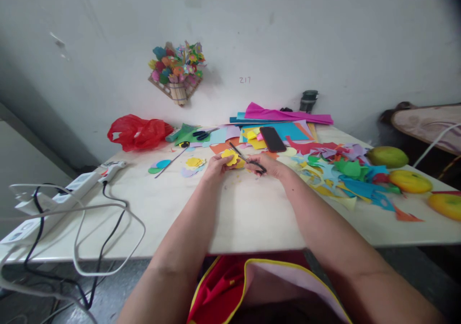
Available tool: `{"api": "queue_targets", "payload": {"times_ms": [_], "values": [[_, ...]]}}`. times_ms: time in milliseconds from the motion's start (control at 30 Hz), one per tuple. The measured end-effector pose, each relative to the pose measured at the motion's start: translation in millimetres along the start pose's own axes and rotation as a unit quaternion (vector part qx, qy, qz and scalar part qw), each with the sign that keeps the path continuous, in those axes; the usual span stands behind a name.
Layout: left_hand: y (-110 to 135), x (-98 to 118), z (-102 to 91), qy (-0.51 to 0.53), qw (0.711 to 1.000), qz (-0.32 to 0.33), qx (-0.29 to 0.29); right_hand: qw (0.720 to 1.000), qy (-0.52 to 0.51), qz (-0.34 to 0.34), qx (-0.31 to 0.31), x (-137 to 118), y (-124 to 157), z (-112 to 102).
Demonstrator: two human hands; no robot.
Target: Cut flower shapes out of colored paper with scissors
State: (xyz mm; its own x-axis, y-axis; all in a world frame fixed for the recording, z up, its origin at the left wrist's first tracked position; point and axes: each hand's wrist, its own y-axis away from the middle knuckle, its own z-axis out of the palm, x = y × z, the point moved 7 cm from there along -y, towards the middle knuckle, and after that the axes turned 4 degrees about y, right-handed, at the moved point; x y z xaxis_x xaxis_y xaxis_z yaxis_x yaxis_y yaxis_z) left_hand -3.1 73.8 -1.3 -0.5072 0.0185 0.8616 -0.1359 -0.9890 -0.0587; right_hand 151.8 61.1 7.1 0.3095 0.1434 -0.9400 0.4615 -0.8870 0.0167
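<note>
My left hand (216,166) is closed on a yellow paper flower (230,157) with a scalloped edge, held just above the white table. In my right hand (264,164) is a pair of dark-handled scissors (258,166), their blades pointing up and left beside the flower. Whether the blades touch the paper I cannot tell. Tiny yellow scraps lie under my hands. Left of them sits a small pile of yellow paper flowers (195,162) over lilac cut pieces. Farther left are blue and green paper rounds (163,164).
Colored paper scraps (334,170) cover the right side, beside several yellow-green fruits (410,181). Behind lie a phone (272,139), paper sheets (288,130), other scissors (204,134) and a red plastic bag (139,131). Power strips (54,208) with loose cables occupy the left edge.
</note>
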Motion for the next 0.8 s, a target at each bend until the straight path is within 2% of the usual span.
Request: {"api": "queue_targets", "payload": {"times_ms": [800], "values": [[1.6, 1.2, -0.9, 0.008, 1.000, 0.001, 0.011, 0.998, -0.061, -0.006, -0.011, 10.5, -9.5, -2.5]]}}
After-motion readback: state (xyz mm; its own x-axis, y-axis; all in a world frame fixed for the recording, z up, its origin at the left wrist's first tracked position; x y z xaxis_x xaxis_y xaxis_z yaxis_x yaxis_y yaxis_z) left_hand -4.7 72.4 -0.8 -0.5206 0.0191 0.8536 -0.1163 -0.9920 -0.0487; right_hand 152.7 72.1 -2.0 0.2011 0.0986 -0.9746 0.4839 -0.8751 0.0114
